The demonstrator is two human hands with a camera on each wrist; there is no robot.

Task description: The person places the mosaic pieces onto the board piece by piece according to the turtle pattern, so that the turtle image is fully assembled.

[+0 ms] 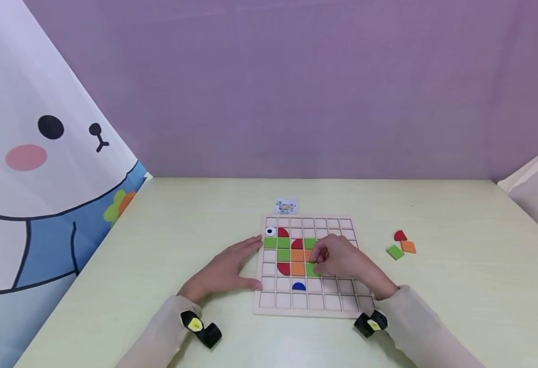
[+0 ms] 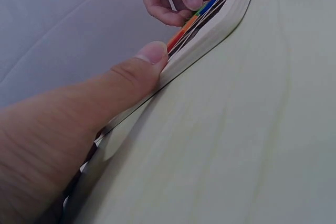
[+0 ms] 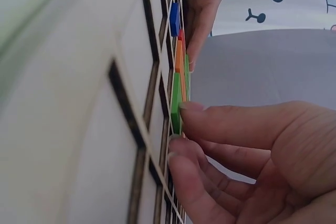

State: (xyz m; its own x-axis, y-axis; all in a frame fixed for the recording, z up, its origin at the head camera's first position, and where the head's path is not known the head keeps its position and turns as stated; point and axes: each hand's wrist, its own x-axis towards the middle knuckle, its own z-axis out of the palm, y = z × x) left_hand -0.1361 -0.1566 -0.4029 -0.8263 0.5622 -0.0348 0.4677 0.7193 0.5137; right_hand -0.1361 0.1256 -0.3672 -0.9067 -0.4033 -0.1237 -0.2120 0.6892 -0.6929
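Observation:
A wooden grid board (image 1: 269, 311) lies flat, with coloured tiles in its cells. My left hand (image 1: 225, 268) rests at its left side with thumb and fingers spread; the thumb (image 2: 152, 53) touches the rim. Over the board's right half, my right hand (image 1: 337, 255) pinches a green square tile (image 3: 176, 100) at a cell, thumb against its face and fingertips at its lower end. Beside that tile sit orange squares (image 1: 298, 268) and a red quarter-round tile (image 1: 284, 268). A blue half-round tile (image 1: 299, 286) lies lower down. An eye tile (image 1: 270, 231) is at upper left.
Right of the board lie a loose red tile (image 1: 399, 235), an orange tile (image 1: 408, 247) and a green tile (image 1: 395, 252). A small picture card (image 1: 286, 206) lies behind the board. A purple cloth wall (image 1: 296, 102) stands along the table's back edge.

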